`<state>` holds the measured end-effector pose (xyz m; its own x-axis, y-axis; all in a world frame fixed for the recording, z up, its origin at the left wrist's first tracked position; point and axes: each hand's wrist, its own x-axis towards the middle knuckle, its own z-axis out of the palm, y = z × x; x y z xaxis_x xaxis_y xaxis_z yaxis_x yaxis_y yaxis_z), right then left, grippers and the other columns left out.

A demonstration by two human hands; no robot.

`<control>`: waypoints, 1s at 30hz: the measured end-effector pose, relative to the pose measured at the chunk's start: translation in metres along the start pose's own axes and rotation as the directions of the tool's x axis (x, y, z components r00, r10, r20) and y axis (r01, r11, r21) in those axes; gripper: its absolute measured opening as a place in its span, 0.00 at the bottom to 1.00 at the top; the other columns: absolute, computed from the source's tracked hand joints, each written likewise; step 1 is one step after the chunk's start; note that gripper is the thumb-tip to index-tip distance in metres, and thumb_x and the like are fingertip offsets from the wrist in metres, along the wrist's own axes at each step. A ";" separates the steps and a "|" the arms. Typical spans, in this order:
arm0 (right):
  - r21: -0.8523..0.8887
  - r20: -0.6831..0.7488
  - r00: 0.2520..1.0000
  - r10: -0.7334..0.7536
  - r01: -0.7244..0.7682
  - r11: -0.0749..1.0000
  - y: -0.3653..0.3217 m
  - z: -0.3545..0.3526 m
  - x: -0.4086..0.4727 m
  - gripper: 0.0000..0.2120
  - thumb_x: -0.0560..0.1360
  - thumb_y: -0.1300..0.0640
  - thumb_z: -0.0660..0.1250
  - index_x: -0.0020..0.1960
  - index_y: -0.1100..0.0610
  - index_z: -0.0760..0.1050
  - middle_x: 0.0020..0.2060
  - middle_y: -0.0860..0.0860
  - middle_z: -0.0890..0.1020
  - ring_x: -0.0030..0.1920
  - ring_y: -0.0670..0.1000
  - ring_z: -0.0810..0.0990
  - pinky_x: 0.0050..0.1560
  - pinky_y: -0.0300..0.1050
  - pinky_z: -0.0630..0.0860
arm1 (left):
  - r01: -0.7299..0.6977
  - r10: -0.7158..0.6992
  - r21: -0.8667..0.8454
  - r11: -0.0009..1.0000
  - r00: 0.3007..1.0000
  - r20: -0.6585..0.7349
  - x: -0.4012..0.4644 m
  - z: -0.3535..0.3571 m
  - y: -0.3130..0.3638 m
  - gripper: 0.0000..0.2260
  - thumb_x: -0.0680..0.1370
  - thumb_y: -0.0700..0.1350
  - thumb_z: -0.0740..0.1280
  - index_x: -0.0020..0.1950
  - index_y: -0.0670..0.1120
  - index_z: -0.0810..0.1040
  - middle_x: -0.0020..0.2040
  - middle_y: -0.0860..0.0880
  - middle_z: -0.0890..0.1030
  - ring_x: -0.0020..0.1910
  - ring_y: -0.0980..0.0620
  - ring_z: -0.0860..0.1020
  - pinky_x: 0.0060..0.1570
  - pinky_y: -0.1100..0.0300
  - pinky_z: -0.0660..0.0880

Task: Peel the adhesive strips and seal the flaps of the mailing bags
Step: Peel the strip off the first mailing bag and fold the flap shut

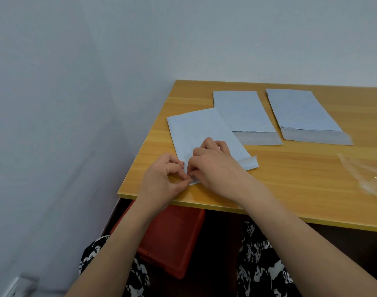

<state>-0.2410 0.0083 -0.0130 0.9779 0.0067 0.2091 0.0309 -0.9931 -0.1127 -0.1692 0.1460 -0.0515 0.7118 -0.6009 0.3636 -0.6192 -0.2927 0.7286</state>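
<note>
One counter (290,179), flat wood-grain laminate in yellow-orange, with a straight pale edge along the near side. Beneath it at near left, one red plastic bin (172,239), boxy and smooth. Three mailing bags, thin flat pale-blue rectangles: far-right bag (299,110) and middle bag (241,110) lying apart, each with a greyer flap open toward the near side; near bag (196,129) angled at the counter's left corner, overlapping the middle bag's near left corner. One crumpled clear plastic film (363,172), glossy, at the right edge. Two bare hands, touching each other at the near bag's near-left corner. Left hand (164,179): fingers curled, thumb and forefinger pinched on the corner's edge. Right hand (215,168): fingers bent, tips pressed at the same corner; whether pinching the strip or the flap, cannot tell. One small flap corner (250,161) curling up at the right.
</note>
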 end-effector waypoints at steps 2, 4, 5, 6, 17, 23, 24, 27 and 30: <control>-0.004 0.019 1.000 -0.012 0.012 1.000 0.002 -0.002 0.001 0.10 0.78 0.54 0.60 0.49 0.48 0.81 0.43 0.44 0.74 0.57 0.49 0.64 0.61 0.47 0.56 | -0.003 0.003 -0.005 1.000 1.000 0.003 0.000 0.000 0.000 0.14 0.66 0.39 0.77 0.31 0.57 0.78 0.44 0.52 0.77 0.50 0.65 0.78 0.46 0.74 0.70; -0.037 0.032 0.999 -0.041 0.042 0.998 0.003 -0.004 0.002 0.11 0.78 0.53 0.60 0.49 0.47 0.81 0.41 0.43 0.72 0.57 0.49 0.64 0.62 0.48 0.56 | 0.000 0.000 -0.004 1.000 1.000 0.009 0.000 0.000 -0.001 0.13 0.66 0.39 0.77 0.31 0.56 0.79 0.44 0.52 0.77 0.51 0.63 0.78 0.47 0.71 0.72; -0.063 0.036 0.998 -0.059 0.062 0.996 0.003 -0.005 0.002 0.11 0.78 0.53 0.60 0.49 0.47 0.81 0.40 0.43 0.72 0.57 0.49 0.64 0.63 0.48 0.56 | 0.004 -0.004 -0.003 1.000 1.000 0.015 0.000 0.000 -0.001 0.11 0.67 0.39 0.77 0.32 0.54 0.80 0.44 0.52 0.77 0.51 0.63 0.78 0.48 0.70 0.73; -0.088 0.039 0.996 -0.075 0.078 0.993 0.002 -0.005 0.002 0.11 0.78 0.53 0.60 0.49 0.48 0.81 0.40 0.43 0.71 0.57 0.49 0.65 0.63 0.49 0.56 | 0.009 -0.009 -0.001 1.000 1.000 0.020 0.000 0.000 -0.001 0.10 0.67 0.39 0.77 0.32 0.52 0.81 0.44 0.52 0.77 0.51 0.62 0.78 0.48 0.70 0.72; 0.130 -0.078 0.987 0.140 -0.129 0.983 0.006 0.007 -0.002 0.08 0.74 0.49 0.64 0.44 0.48 0.81 0.39 0.43 0.78 0.52 0.47 0.66 0.58 0.44 0.60 | 0.018 -0.018 -0.014 1.000 1.000 0.010 0.000 0.000 0.000 0.13 0.67 0.40 0.77 0.31 0.56 0.78 0.44 0.53 0.78 0.51 0.60 0.78 0.48 0.69 0.73; 0.210 -0.123 0.956 0.265 -0.236 0.949 0.010 0.013 0.000 0.06 0.71 0.50 0.65 0.41 0.48 0.81 0.39 0.43 0.79 0.49 0.46 0.65 0.51 0.42 0.57 | 0.027 -0.028 0.010 1.000 0.999 0.024 0.001 0.001 -0.001 0.08 0.67 0.40 0.77 0.33 0.51 0.81 0.44 0.54 0.77 0.51 0.61 0.78 0.47 0.71 0.72; 0.216 -0.130 0.952 0.277 -0.246 0.945 0.011 0.013 0.000 0.06 0.71 0.50 0.65 0.41 0.49 0.80 0.39 0.43 0.79 0.49 0.46 0.65 0.51 0.42 0.57 | 0.025 -0.025 0.014 1.000 0.999 0.025 0.001 0.001 -0.001 0.09 0.67 0.41 0.77 0.32 0.53 0.80 0.44 0.54 0.77 0.51 0.61 0.78 0.47 0.71 0.71; 0.243 -0.150 0.939 0.308 -0.267 0.933 0.015 0.012 -0.002 0.05 0.72 0.51 0.65 0.41 0.48 0.80 0.38 0.43 0.79 0.49 0.46 0.66 0.51 0.42 0.57 | 0.032 -0.033 0.025 0.999 0.999 0.033 0.001 0.000 0.000 0.09 0.67 0.41 0.77 0.32 0.53 0.80 0.44 0.55 0.77 0.51 0.61 0.78 0.47 0.73 0.71; 0.235 -0.167 0.931 0.325 -0.283 0.930 0.019 0.012 -0.005 0.05 0.72 0.51 0.65 0.41 0.49 0.79 0.38 0.44 0.79 0.50 0.47 0.67 0.53 0.42 0.58 | 0.043 -0.044 0.033 0.999 0.998 0.039 0.001 0.000 -0.001 0.07 0.67 0.42 0.77 0.33 0.51 0.81 0.45 0.55 0.77 0.51 0.61 0.77 0.46 0.73 0.70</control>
<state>-0.2432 -0.0094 -0.0283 0.8857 -0.3359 0.3204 -0.1990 -0.8983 -0.3918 -0.1684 0.1456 -0.0518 0.7249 -0.6161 0.3080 -0.5989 -0.3428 0.7238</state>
